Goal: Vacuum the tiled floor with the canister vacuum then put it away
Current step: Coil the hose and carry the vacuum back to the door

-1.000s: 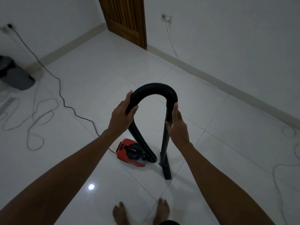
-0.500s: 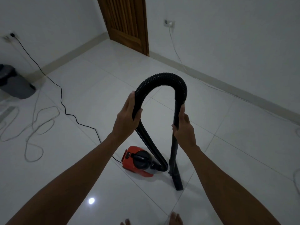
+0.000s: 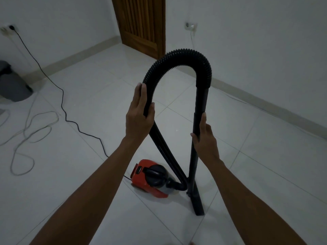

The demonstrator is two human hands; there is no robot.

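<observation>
1. Canister vacuum: red body with black top, resting on the tiled floor low in the middle of the view, between the two forearms.
2. Hose: black, ribbed, rising from the canister's front in a tall arch and joining the wand at the upper right.
3. Wand: black rigid tube, nearly upright, its narrow nozzle touching the floor just right of the canister.
4. Left hand: grip wrapped around the hose's left leg, thumb on the near side, fingers running up along the ribbing.
5. Right hand: grip curled around the wand at mid-height, thumb pointing up along the tube.
6. Black power cord: runs from the wall socket at upper left across the tiles toward the canister.
7. White cable: loose loops on the floor at left.
8. Grey bin: against the left wall.
9. Wooden door: at the far corner.
</observation>
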